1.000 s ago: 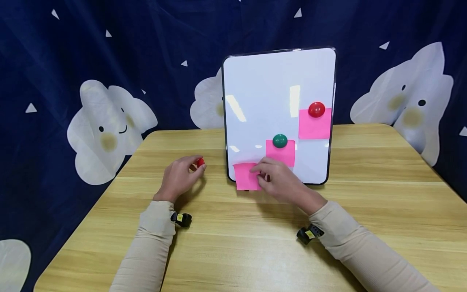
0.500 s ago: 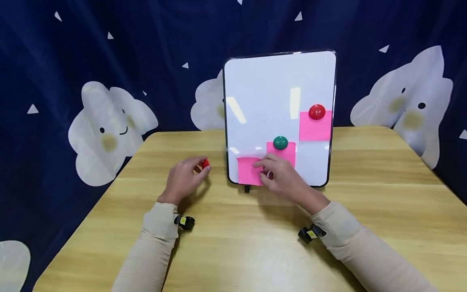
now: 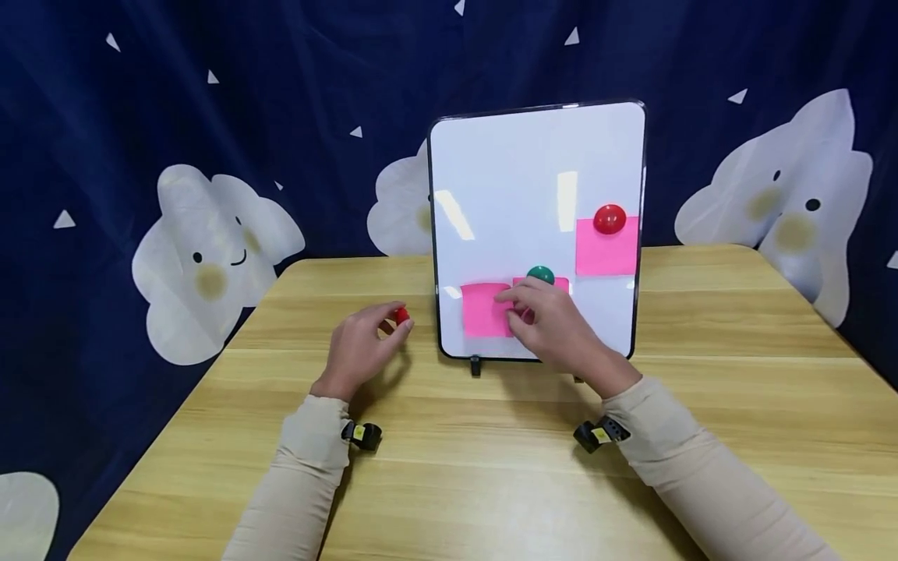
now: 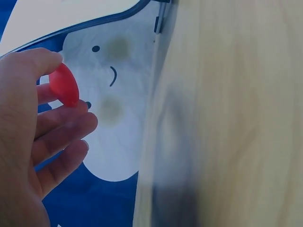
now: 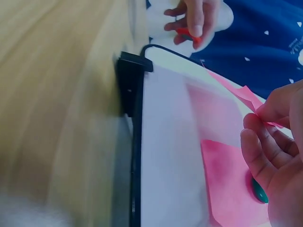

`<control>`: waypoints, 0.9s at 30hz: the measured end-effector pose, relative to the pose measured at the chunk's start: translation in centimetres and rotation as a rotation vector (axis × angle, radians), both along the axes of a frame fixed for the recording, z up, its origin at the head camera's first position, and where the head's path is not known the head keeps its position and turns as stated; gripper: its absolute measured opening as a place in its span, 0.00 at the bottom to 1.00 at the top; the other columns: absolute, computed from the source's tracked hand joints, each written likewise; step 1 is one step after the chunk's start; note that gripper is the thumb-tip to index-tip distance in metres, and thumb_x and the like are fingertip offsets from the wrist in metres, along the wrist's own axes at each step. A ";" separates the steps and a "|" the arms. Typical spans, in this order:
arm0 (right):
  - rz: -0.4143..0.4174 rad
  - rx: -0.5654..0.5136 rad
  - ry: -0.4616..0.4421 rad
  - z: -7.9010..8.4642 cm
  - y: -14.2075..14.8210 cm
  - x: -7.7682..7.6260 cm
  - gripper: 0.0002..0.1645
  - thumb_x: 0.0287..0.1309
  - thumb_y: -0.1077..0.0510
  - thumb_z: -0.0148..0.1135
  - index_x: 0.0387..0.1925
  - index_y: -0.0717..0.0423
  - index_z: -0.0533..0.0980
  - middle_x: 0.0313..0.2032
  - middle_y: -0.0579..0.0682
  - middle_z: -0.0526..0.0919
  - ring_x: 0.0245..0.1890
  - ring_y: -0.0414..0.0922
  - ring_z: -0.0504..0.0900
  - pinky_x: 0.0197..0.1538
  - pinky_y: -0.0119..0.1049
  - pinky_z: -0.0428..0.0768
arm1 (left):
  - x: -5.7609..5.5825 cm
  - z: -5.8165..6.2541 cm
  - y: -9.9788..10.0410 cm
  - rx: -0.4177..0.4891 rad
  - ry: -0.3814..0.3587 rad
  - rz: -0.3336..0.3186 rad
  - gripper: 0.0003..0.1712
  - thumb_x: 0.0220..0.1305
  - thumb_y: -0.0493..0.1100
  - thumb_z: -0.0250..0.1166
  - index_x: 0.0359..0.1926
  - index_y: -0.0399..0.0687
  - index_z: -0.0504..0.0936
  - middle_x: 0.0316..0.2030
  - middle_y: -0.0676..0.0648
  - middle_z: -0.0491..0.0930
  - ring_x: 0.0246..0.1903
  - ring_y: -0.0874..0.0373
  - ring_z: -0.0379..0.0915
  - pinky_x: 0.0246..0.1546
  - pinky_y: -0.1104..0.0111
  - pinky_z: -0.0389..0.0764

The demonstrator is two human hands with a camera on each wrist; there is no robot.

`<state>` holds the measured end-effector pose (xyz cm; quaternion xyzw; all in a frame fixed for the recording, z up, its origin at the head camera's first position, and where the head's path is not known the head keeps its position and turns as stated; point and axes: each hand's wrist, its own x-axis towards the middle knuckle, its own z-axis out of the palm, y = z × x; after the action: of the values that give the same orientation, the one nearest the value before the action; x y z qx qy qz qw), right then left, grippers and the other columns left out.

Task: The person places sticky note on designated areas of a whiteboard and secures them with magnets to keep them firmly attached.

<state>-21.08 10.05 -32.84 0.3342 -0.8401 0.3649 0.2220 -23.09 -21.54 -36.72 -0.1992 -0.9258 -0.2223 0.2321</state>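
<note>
My right hand [image 3: 550, 319] pinches the right edge of a pink sticky note [image 3: 484, 310], which overlaps the lower left of the whiteboard [image 3: 505, 179] in the head view. In the right wrist view that note stands off the board's surface, with its reflection below it. Between thumb and fingers, my left hand [image 3: 361, 347] holds a red round magnet [image 4: 64, 85], just left of the board. A green magnet [image 3: 540, 274] sits at the top of a second pink note [image 5: 232, 184], partly hidden behind my right hand. Farther right, another red magnet [image 3: 609, 219] lies over a third pink note [image 3: 607, 253].
The whiteboard leans upright on small black feet [image 3: 475, 366] on the wooden table [image 3: 449, 467]. Behind it hangs a dark blue curtain [image 3: 316, 70] with white clouds. Each wrist wears a black camera [image 3: 363, 435].
My right hand has raised the pink note and shifted it slightly right, uncovering the board's lower edge and left foot. My left hand, with the red magnet, has moved a little right toward the board.
</note>
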 end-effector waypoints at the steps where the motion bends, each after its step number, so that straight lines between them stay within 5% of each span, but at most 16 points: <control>1: -0.006 -0.006 0.004 0.1 0.0 -0.1 0.14 0.55 0.72 0.67 0.44 0.64 0.84 0.39 0.53 0.82 0.33 0.43 0.77 0.34 0.35 0.81 | 0.1 0.1 0.1 0.003 0.003 0.001 0.22 0.69 0.56 0.63 0.55 0.49 0.84 0.41 0.52 0.86 0.33 0.59 0.81 0.34 0.61 0.80; 27: -0.030 -0.054 0.129 2.0 -1.4 -2.9 0.15 0.57 0.71 0.65 0.47 0.68 0.84 0.40 0.56 0.81 0.32 0.44 0.78 0.36 0.37 0.81 | 0.6 0.6 0.9 0.060 0.159 -0.074 0.20 0.65 0.51 0.68 0.53 0.46 0.86 0.41 0.49 0.86 0.32 0.58 0.81 0.31 0.64 0.80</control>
<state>-24.02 8.68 -30.82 0.3382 -0.8189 0.3617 0.2902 -22.51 -20.60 -36.10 -0.2432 -0.8894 -0.2419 0.3023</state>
